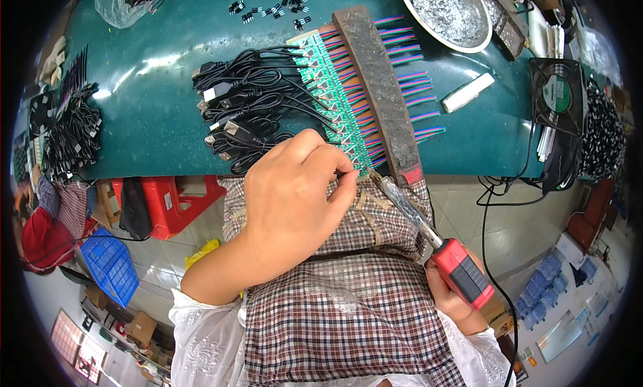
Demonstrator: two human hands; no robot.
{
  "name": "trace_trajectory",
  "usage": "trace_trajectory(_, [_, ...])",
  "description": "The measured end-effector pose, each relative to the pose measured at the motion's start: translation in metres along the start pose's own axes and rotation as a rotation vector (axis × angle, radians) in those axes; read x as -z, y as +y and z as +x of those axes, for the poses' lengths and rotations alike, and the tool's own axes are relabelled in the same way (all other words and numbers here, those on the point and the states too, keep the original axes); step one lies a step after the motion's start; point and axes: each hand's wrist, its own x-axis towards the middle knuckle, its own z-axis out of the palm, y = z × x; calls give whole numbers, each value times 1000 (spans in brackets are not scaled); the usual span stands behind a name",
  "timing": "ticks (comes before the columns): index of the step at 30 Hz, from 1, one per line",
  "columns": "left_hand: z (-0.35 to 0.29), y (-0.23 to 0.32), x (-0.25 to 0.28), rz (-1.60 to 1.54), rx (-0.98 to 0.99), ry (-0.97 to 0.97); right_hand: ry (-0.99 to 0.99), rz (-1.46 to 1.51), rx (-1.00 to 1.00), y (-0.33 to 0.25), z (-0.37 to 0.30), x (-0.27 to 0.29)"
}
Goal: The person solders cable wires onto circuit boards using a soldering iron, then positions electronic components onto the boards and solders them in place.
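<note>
Head view: Left Fingertips Close at the Near End of a Green Board Strip, Iron Tip Just to Their Right

Bent over the bench (151, 136), I have my left hand (291, 189) nearest the work: its fingers (343, 165) are at the closest end of a green circuit board strip (335, 99). From those fingertips the strip's long axis runs away from me, leaning to the left at its far end. My left thumb and index are pressed together at the tips; what they pinch, if anything, is too hidden to tell.

My right hand (445, 296) is farther off, to the right of the strip and closer to my body. Its fingers wrap the red handle of a soldering iron (413, 216), partly hidden behind it. The shaft slants away and leftward, the tip ending just right of my left fingertips, by the strip's near corner. I cannot tell whether it touches.

Beyond and left of my left fingers, black cables (244, 99) lie bundled, their ends at the strip's left edge. On its right side, coloured wires (404, 50) pass beneath a dark bar (378, 86) lying nearly parallel to the strip. Farther to the right of my left fingers sits a white block (468, 92).
</note>
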Motion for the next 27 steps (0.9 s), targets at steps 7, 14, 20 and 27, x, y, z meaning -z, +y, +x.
trace_trajectory(7, [4, -2, 1, -4, 12, -20, -14, 8, -36, -3, 4, 0])
trace_trajectory(14, [6, -1, 4, 23, 26, -65, 5, -36, 27, -4, 7, -1])
trace_trajectory(20, [8, -2, 5, 21, 30, -82, 2, -72, 72, -3, 5, 0])
trace_trajectory(27, [12, -3, 8, -17, 46, -134, 12, -58, 10, -5, 5, 1])
